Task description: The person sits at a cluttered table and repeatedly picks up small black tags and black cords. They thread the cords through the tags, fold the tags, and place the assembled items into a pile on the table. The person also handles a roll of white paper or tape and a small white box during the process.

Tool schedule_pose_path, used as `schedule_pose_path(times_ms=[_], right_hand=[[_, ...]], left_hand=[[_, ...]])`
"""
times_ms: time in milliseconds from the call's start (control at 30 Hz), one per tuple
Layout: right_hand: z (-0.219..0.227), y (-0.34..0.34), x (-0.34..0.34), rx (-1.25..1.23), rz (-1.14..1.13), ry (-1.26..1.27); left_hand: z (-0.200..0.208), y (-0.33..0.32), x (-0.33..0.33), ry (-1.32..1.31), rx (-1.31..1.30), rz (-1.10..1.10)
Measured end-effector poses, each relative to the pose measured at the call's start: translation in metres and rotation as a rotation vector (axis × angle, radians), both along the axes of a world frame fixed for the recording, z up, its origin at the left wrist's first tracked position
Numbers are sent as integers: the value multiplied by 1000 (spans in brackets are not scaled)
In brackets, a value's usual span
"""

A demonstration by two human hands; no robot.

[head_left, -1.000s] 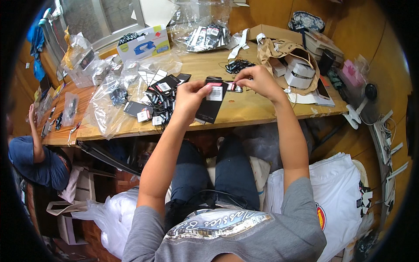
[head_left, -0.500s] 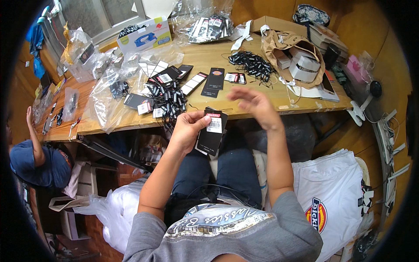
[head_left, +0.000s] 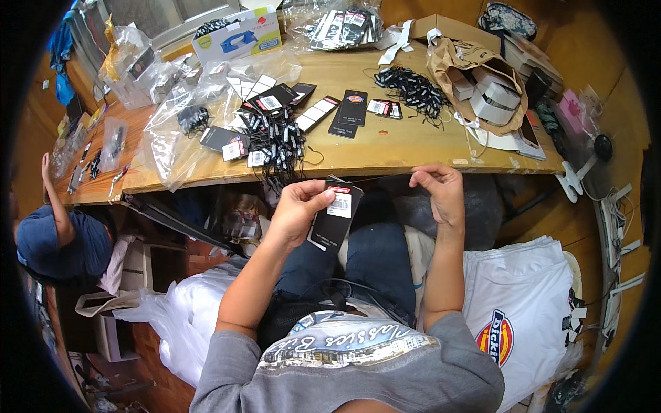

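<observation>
Both hands have dropped further below the table (head_left: 385, 155) edge.
I see my left hand (head_left: 297, 206) clamped on the tag (head_left: 335, 221); right hand (head_left: 438, 193) apart, pinching its string (head_left: 385, 177).

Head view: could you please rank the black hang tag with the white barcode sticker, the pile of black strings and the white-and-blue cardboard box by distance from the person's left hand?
1. Black hang tag with white barcode sticker, held in the left hand, over the lap.
2. Pile of black strings, on the table's right side.
3. White-and-blue cardboard box, at the table's far edge.
</observation>
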State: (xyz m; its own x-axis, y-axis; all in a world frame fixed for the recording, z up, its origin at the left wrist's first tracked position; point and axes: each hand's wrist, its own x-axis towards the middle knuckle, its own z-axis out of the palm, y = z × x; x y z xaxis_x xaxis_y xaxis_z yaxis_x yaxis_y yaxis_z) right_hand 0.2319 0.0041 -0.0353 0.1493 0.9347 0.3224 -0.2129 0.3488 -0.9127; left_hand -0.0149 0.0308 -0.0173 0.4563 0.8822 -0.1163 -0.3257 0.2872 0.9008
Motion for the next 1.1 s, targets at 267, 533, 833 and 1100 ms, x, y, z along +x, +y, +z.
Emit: schedule_pose_path(times_ms=[267,533,833,1100], right_hand=[[1,14,-31,95,452,1033],[14,-9,-61,137,-106,152],[14,-27,-87,-57,-143,-221],[13,-25,-90,-107,-80,-218]], left_hand=[[-17,-9,23,25,-24,-40],[-24,0,17,4,205,125],[-14,-12,19,136,445,281],[2,-24,20,338,674,364]])
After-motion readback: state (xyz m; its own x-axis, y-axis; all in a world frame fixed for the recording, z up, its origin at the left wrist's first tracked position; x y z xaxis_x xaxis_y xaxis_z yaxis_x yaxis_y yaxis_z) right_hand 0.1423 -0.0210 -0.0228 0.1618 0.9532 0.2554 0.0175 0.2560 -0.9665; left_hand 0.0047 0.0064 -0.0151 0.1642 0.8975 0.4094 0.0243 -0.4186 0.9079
